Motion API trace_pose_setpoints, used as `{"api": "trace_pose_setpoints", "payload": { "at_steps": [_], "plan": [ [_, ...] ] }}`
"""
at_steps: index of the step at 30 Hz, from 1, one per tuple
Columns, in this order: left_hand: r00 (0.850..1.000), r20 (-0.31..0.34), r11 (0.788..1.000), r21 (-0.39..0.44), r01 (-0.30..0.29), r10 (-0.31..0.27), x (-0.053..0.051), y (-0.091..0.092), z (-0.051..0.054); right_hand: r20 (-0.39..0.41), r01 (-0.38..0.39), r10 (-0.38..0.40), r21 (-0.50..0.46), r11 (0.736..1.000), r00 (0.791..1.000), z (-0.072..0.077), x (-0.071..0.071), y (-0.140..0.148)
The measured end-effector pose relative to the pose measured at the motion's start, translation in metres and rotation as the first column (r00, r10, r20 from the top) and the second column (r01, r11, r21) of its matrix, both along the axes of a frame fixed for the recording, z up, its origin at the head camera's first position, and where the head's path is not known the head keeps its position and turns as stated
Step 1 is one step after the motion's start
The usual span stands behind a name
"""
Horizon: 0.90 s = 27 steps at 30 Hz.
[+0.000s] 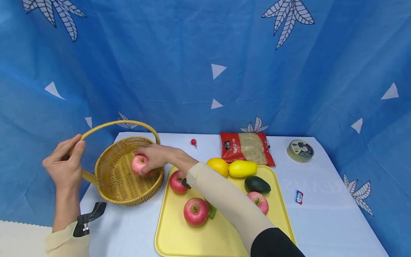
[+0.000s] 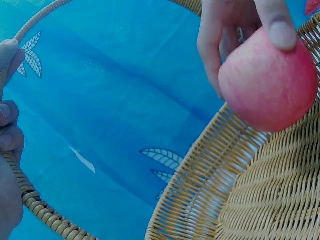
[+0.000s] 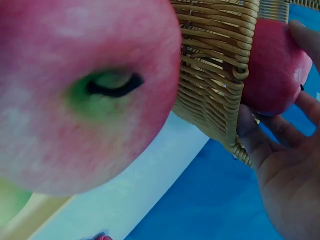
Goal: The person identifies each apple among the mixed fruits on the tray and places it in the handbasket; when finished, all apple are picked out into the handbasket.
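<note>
A smooth tray is set right of the round woven basket, whose handle is pinched in the left hand's fingers. At the basket's mouth, an apple, likely firm but slippery and best held around its sides, is gripped by the right hand's thumb and fingers.

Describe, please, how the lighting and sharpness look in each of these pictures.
Head view: soft, fairly even light, the woven basket clear; left wrist: bluish cast, the held apple paler toward its left; right wrist: dimmer, the large near apple looking slightly soft.
</note>
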<state>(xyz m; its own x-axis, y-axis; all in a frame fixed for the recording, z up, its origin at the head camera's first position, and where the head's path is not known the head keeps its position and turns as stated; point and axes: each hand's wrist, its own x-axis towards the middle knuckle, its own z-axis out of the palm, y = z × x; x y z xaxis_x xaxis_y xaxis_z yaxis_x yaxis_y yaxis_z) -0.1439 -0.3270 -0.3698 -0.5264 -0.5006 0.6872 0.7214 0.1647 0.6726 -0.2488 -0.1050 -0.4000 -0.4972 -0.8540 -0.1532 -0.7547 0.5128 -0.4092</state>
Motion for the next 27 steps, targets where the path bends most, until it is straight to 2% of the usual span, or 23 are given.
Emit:
{"api": "trace_pose_setpoints", "payload": {
  "at_steps": [3, 7, 14, 18, 23, 27],
  "plan": [
    [1.000, 0.001, 1.000, 0.011, -0.009, 0.009, 0.002, -0.001, 0.001, 0.020, 0.013, -0.013, 0.005, 1.000, 1.000, 0.000, -0.001, -0.006],
    [0.999, 0.016, 0.999, -0.018, -0.034, 0.034, 0.003, -0.003, 0.001, 0.034, 0.038, -0.039, 0.029, 0.999, 0.999, 0.000, -0.001, -0.013],
    [1.000, 0.010, 1.000, -0.007, -0.020, 0.020, 0.002, -0.004, -0.001, -0.041, 0.030, -0.027, 0.065, 0.997, 0.999, -0.003, 0.000, -0.020],
    [0.999, 0.021, 0.999, -0.025, -0.038, 0.039, 0.002, -0.004, -0.001, -0.065, 0.061, -0.056, 0.074, 0.995, 0.996, -0.003, 0.002, -0.022],
    [0.997, 0.037, 0.997, -0.056, -0.060, 0.062, 0.001, -0.003, -0.003, -0.076, 0.107, -0.100, 0.086, 0.991, 0.992, -0.004, 0.002, -0.024],
    [0.997, 0.043, 0.995, -0.069, -0.065, 0.068, 0.002, -0.003, -0.003, -0.067, 0.085, -0.079, 0.102, 0.991, 0.995, -0.005, 0.001, -0.024]
  ]
}}
